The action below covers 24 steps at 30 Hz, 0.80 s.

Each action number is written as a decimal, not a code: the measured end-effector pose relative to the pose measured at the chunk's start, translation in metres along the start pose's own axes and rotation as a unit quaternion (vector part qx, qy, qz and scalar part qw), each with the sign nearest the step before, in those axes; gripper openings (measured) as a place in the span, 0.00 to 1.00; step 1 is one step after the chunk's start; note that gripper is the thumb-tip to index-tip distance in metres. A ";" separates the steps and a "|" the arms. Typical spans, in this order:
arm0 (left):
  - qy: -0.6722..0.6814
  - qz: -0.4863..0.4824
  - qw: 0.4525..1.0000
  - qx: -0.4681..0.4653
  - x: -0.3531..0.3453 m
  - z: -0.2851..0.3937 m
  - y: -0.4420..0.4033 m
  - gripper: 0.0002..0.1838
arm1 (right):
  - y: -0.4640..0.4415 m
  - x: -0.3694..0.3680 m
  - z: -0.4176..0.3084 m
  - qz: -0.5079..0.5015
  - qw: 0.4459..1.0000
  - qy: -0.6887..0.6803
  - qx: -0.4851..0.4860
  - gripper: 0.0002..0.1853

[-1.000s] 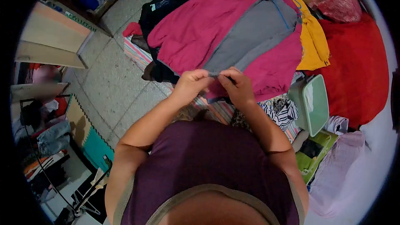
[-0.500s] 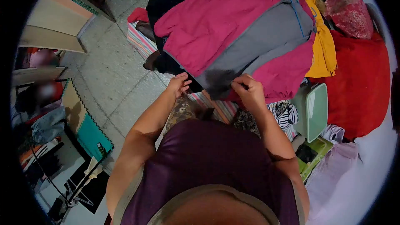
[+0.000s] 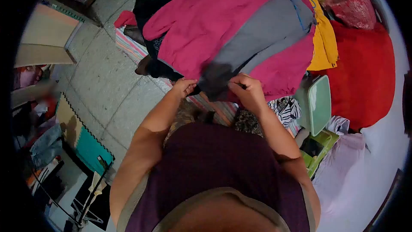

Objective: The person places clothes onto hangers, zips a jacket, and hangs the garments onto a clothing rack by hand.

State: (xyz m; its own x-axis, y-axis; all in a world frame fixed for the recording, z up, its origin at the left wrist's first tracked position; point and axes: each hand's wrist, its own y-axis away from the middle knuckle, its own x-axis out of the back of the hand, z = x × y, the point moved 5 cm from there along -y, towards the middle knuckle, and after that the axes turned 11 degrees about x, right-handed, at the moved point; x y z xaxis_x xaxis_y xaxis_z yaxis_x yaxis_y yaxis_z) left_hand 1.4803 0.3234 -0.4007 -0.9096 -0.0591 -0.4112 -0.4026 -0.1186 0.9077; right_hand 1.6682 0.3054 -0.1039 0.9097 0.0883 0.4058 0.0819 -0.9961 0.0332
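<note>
Grey trousers [image 3: 262,34] with a blue drawstring lie spread over a magenta garment [image 3: 201,15] on the pile. My right hand [image 3: 249,92] pinches the near edge of the grey trousers at its right side. My left hand [image 3: 185,88] is at the lower left, its fingers pressed together at the near edge of the magenta garment. Between my hands a dark shadow falls on the end of the grey cloth. Black clothing [image 3: 146,8] lies beneath the magenta garment, and a yellow garment [image 3: 324,38] is to the right.
A red cloth [image 3: 365,73] lies at the right, with a red bag [image 3: 349,6] behind it. A pale green container [image 3: 319,105] and a green basket [image 3: 319,150] stand to my right. Tiled floor [image 3: 101,64] and a clothes rack [image 3: 79,221] are at the left.
My left hand left the grey cloth's edge, opened, then closed at the magenta garment's edge. My right hand stayed near the grey cloth. The grey end has spread wider between my hands.
</note>
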 end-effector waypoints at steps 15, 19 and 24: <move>-0.049 -0.204 0.978 -0.016 -0.103 0.045 0.164 0.11 | 0.001 0.008 -0.004 -0.001 0.993 -0.116 0.030 0.06; -0.108 -0.237 0.958 -0.117 -0.132 0.063 0.197 0.12 | 0.003 0.016 -0.014 0.002 0.994 -0.082 0.079 0.08; -0.158 -0.226 0.947 -0.166 -0.157 0.061 0.223 0.07 | 0.007 0.019 -0.018 0.015 0.992 -0.102 0.076 0.07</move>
State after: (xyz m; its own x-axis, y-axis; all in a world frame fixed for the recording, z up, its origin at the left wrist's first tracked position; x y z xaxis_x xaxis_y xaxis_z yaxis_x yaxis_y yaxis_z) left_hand 1.5271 0.3671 -0.1280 -0.6581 0.3658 -0.6581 -0.7517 -0.3683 0.5470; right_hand 1.6792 0.3002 -0.0793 0.9746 0.0736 0.2114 0.1005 -0.9877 -0.1198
